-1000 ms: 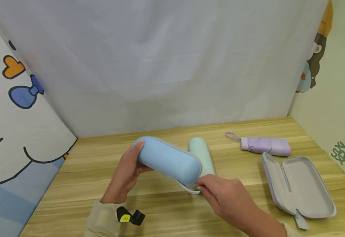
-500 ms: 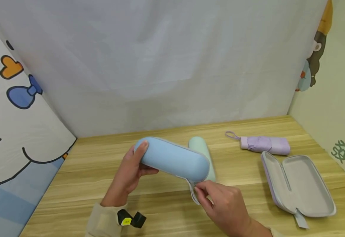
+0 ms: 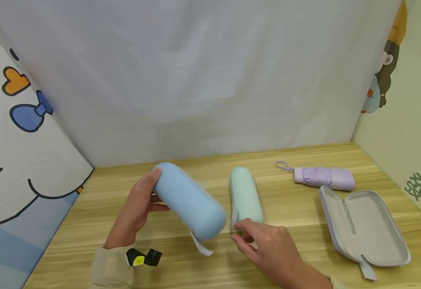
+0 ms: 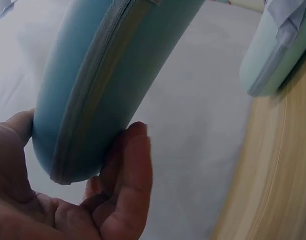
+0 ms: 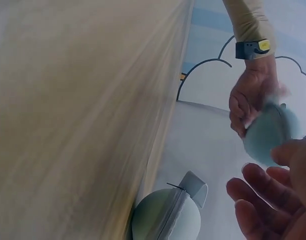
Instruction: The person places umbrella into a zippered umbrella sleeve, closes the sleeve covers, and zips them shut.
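My left hand (image 3: pixel 136 206) grips one end of a closed light-blue zippered hard case (image 3: pixel 189 200), holding it tilted above the table. The left wrist view shows thumb and fingers on either side of the blue case (image 4: pixel 105 85), with its zip seam facing the camera. A grey fabric strap (image 3: pixel 200 245) hangs from the case's lower end. My right hand (image 3: pixel 270 245) is apart from it, fingers loosely bent and holding nothing. Just beyond those fingertips lies a mint-green zippered case (image 3: pixel 246 194), closed, on the wooden table.
At the right, a grey-lined zippered case (image 3: pixel 375 228) with a lilac outside lies unzipped and spread wide. Behind it is a folded lilac umbrella (image 3: pixel 328 178) with a wrist loop. A white cloth (image 3: pixel 210 80) hangs behind the table (image 3: pixel 98 208).
My right hand has let go of the blue case's zip end. The left hand has carried the case leftward and tipped its free end down, uncovering the green case.
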The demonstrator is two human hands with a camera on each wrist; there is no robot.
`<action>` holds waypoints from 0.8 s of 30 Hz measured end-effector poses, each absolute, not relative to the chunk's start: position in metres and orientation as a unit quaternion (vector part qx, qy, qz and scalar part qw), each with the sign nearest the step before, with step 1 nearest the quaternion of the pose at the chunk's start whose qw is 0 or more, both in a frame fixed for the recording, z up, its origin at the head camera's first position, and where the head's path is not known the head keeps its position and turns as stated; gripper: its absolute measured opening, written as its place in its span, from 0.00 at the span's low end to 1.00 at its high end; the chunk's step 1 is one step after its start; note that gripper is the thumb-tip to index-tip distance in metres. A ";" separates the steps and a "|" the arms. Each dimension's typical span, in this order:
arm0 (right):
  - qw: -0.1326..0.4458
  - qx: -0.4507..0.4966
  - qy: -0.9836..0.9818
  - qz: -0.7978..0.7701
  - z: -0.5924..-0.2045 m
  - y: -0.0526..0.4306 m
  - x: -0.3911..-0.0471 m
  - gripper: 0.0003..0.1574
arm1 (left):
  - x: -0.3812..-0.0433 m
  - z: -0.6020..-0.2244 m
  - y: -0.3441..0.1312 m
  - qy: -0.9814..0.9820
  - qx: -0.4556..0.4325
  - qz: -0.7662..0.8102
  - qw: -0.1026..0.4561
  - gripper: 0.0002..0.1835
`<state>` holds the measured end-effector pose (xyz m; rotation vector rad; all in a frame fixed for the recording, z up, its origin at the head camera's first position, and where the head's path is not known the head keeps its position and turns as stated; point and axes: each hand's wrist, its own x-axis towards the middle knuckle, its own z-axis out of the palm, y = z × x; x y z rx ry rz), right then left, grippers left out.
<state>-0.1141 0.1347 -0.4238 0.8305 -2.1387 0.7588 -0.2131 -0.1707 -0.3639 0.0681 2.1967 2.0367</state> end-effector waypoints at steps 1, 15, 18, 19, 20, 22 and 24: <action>0.349 0.318 -0.831 0.293 -0.423 0.135 -0.114 0.12 | -0.215 -0.365 -0.176 0.737 0.018 0.672 0.073 0.34; 0.300 0.310 -0.857 0.281 -0.420 0.140 -0.113 0.10 | -0.241 -0.417 -0.221 0.815 -0.089 0.563 0.104 0.42; 0.295 0.298 -0.865 0.276 -0.413 0.145 -0.116 0.12 | -0.244 -0.423 -0.223 0.826 -0.096 0.546 0.100 0.43; 0.294 0.290 -0.868 0.274 -0.410 0.148 -0.118 0.12 | -0.245 -0.425 -0.223 0.831 -0.097 0.539 0.098 0.44; 0.294 0.281 -0.872 0.272 -0.406 0.152 -0.120 0.12 | -0.246 -0.427 -0.223 0.836 -0.097 0.532 0.095 0.44; 0.297 0.258 -0.880 0.266 -0.397 0.161 -0.124 0.10 | -0.247 -0.430 -0.223 0.850 -0.098 0.510 0.089 0.45; 0.290 0.224 -0.893 0.261 -0.385 0.175 -0.129 0.08 | -0.248 -0.434 -0.222 0.863 -0.100 0.488 0.084 0.45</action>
